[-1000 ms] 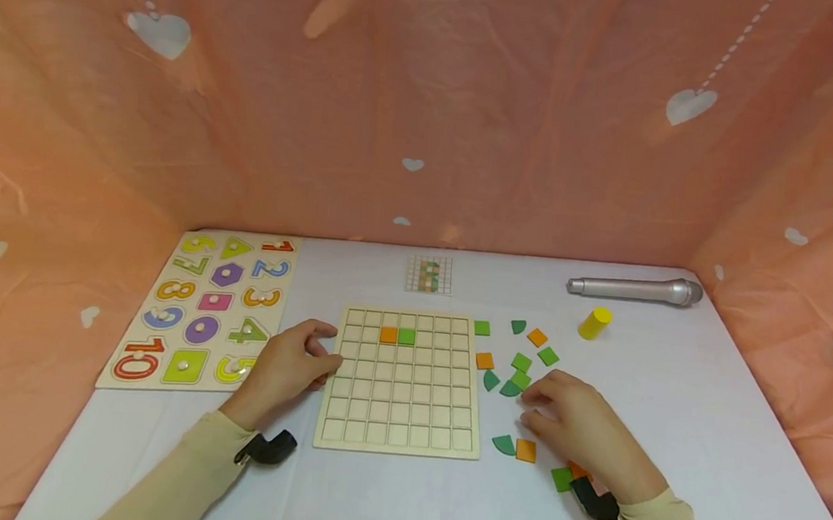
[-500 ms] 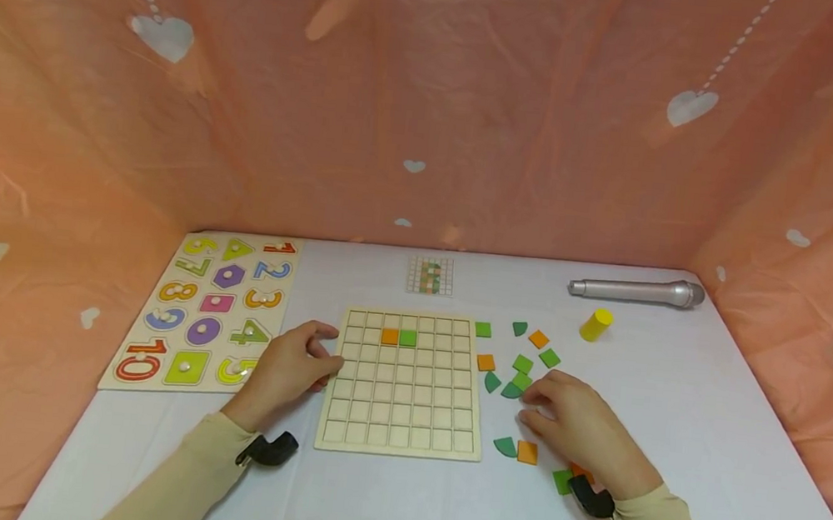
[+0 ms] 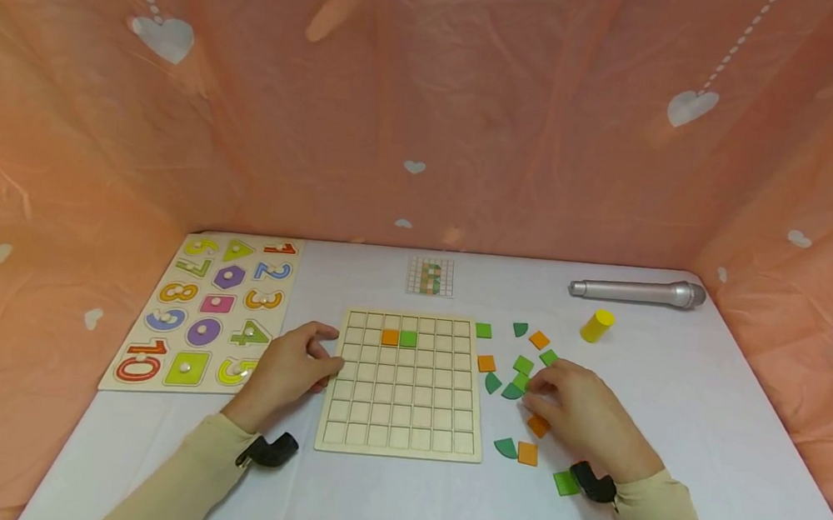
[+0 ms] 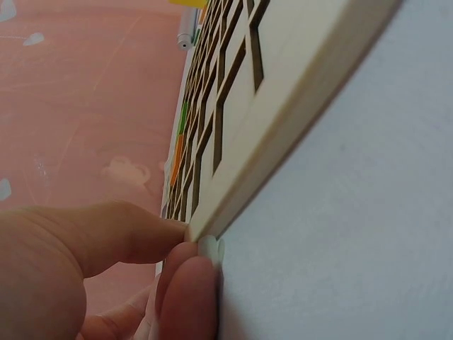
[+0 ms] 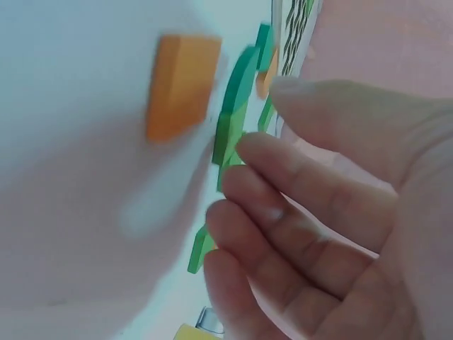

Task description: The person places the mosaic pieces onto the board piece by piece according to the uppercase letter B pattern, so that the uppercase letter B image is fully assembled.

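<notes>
A wooden grid board (image 3: 398, 451) lies flat in the middle of the table, with an orange square tile (image 3: 390, 338) and a green square tile (image 3: 408, 340) side by side in an upper row. My left hand (image 3: 292, 365) pinches the board's left edge; the left wrist view shows fingertips meeting on its rim. To the right of the board, my right hand (image 3: 590, 415) hovers above loose tiles with its fingers gently bent and nothing between them. Beneath it lies an orange tile (image 5: 185, 88). A light green tile (image 3: 521, 381) and a dark green quarter-round tile (image 3: 512, 392) overlap by its fingertips.
A small printed pattern card (image 3: 431, 277) lies beyond the board. At left is a number-and-shape peg puzzle (image 3: 204, 307). A yellow cylinder (image 3: 597, 326) and a silver microphone (image 3: 635, 291) are at back right. Several more tiles, including a green one (image 3: 566, 483), are scattered at right.
My right hand has shifted slightly away from me, and an orange tile now shows under its fingers. The left hand stays at the board's edge.
</notes>
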The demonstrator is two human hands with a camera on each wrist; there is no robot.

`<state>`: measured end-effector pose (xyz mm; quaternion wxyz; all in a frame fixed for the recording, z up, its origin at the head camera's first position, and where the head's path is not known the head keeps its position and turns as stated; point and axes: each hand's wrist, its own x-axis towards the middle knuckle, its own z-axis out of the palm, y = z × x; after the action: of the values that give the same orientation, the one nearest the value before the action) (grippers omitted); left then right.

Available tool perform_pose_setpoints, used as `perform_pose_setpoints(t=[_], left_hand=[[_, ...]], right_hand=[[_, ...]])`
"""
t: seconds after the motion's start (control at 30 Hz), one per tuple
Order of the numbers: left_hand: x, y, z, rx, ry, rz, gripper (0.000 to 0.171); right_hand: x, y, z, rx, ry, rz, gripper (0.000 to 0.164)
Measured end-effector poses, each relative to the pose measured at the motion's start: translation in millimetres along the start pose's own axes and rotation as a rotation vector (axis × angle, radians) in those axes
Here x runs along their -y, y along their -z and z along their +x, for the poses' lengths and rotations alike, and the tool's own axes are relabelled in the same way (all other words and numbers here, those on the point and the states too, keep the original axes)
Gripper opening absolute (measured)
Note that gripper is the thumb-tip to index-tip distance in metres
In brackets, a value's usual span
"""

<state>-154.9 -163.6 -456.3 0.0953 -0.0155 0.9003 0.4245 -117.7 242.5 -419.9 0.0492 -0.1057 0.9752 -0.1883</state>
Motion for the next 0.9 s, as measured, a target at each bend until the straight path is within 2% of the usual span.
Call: perform_pose_setpoints(t=[0.17, 0.33, 0.53, 0.67, 0.9], left_hand=[[0.2, 0.8, 0.4, 0.001, 0.012, -0.017, 0.046], [0.0, 1.2, 0.4, 0.013, 0.034, -0.048, 0.046], [-0.4, 1.0, 1.1, 0.007, 0.037, -0.057, 0.046], [0.0, -0.5, 2.6, 0.013, 0.037, -0.066, 0.045], [0.0, -1.7, 0.4, 0.005, 0.038, -0.058, 0.046]], right_hand=[[-4.6, 1.6, 19.4, -0.042, -0.014, 0.013, 0.017], [-5.7, 5.6, 41.2, -0.046, -0.061, 0.017, 0.027], [-6.1, 11.6, 63.9, -0.041, -0.096, -0.013, 0.030], [-8.1, 11.6, 73.2, -0.029, -0.114, -0.022, 0.033], [-6.0, 7.2, 87.4, -0.017, -0.096, -0.064, 0.030]])
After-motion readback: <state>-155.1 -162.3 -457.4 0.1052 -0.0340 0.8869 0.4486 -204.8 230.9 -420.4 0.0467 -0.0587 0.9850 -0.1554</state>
